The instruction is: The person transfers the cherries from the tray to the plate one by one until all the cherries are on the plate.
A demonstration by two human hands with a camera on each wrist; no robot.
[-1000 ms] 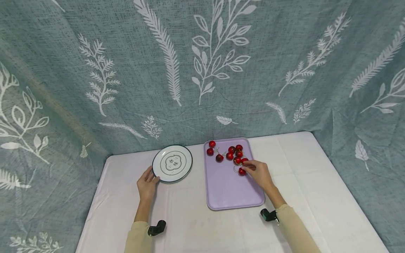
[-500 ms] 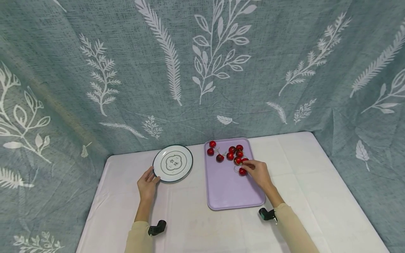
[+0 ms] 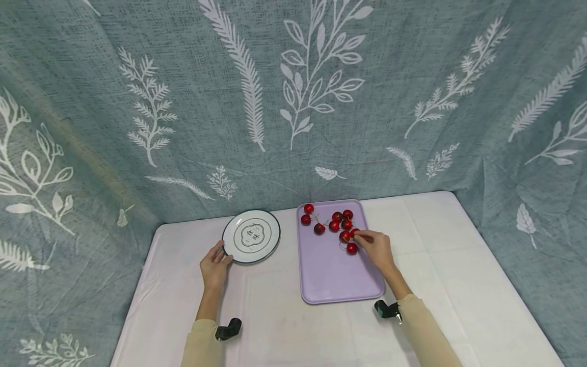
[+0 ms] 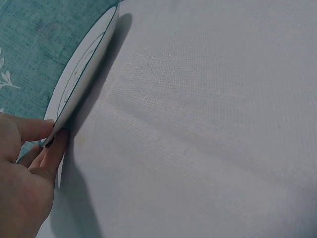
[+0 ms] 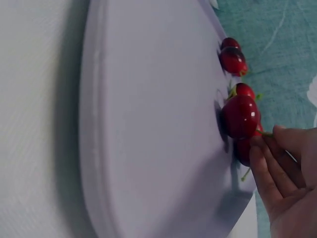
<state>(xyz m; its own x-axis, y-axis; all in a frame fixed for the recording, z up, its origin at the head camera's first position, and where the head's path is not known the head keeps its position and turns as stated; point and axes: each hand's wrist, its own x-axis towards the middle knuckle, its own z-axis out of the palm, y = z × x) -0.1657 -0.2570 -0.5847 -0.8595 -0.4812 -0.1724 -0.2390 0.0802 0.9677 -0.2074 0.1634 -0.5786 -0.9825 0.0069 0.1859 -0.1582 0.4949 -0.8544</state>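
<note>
A round white plate [image 3: 268, 243] with a dark rim and a printed centre is at the left. My left hand [image 3: 214, 269] holds its near-left edge, and in the left wrist view the thumb [image 4: 37, 129] lies on top with fingers below. Several red cherries [image 3: 319, 229] with stems lie on the far half of a lilac tray [image 3: 337, 278]. Over the tray's right side, my right hand [image 3: 378, 251] pinches a cherry by its green stem [image 5: 266, 133]. A large cherry [image 5: 240, 117] sits right by the fingertips, partly covering those behind.
A white cloth [image 3: 270, 316] covers the table. Behind it hangs a blue-green curtain [image 3: 192, 127] with white leaf patterns. A small black camera [image 3: 228, 330] is strapped at the left wrist, another black camera [image 3: 387, 310] at the right.
The right hand has stayed among the same cherries, with a slight shift of its fingers. A cherry beside the fingertips has moved a little toward the front. The left hand keeps the plate in place.
</note>
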